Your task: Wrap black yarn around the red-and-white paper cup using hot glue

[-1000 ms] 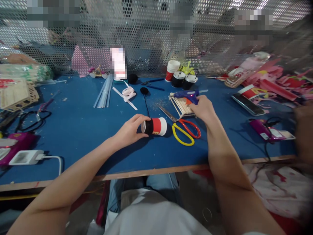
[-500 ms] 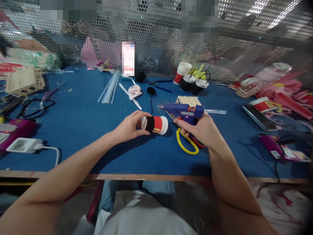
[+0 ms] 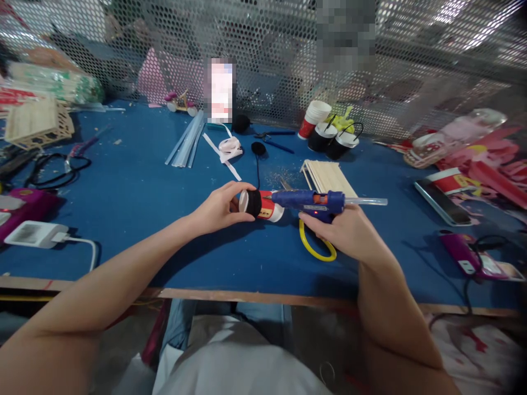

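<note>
My left hand (image 3: 224,207) grips a red and white paper cup (image 3: 267,211) lying on its side, with black yarn (image 3: 254,204) wound round one end. From the winding a strand runs up to a small black yarn ball (image 3: 258,148). My right hand (image 3: 343,227) is closed round the handle of a blue hot glue gun (image 3: 307,201), its small light glowing red and a clear glue stick (image 3: 370,202) poking out behind. The gun's nozzle lies over the cup, close to the edge of the yarn. Yellow-handled scissors (image 3: 315,246) lie partly hidden under my right hand.
Several glue sticks (image 3: 185,142), a white ribbon (image 3: 229,149) and blue-handled pliers (image 3: 275,139) lie behind the cup. Beyond the gun are a wooden stick piece (image 3: 329,175), stacked paper cups (image 3: 315,116) and two black-wrapped cups (image 3: 337,144). A phone (image 3: 441,201) lies at right.
My right hand has brought the glue gun down and across, so its nozzle now overlaps the cup by the yarn. My left hand keeps its grip on the cup.
</note>
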A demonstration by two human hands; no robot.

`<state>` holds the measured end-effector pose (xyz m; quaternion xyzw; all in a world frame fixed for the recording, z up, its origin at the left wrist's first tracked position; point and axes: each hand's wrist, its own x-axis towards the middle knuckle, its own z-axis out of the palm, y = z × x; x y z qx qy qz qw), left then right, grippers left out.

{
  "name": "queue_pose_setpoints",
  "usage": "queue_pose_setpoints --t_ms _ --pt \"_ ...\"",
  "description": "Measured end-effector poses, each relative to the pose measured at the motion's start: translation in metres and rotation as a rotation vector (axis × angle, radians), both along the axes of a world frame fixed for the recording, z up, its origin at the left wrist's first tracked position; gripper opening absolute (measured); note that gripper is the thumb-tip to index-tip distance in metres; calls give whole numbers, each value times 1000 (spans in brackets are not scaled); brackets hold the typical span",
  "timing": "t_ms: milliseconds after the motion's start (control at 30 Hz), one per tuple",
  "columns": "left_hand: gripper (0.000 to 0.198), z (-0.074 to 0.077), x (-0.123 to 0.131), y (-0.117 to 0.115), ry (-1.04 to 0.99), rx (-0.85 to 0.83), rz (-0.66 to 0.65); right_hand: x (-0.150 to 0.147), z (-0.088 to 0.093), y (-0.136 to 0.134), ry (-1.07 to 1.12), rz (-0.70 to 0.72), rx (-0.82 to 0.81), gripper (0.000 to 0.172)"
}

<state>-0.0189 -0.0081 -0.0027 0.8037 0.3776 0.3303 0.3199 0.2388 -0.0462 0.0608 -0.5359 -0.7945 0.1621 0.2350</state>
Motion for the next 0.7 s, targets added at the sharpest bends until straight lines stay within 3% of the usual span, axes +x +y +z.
queue_pose_setpoints --t_ms 200,500,700 --pt "54 1 0 1 25 8 -2 -1 6 -2 -86 111 54 26" --pt "54 4 0 -2 36 24 -10 11 5 3 -388 279 292 34" --pt "51 6 0 -3 45 59 -40 9 4 0 -394 254 281 33"
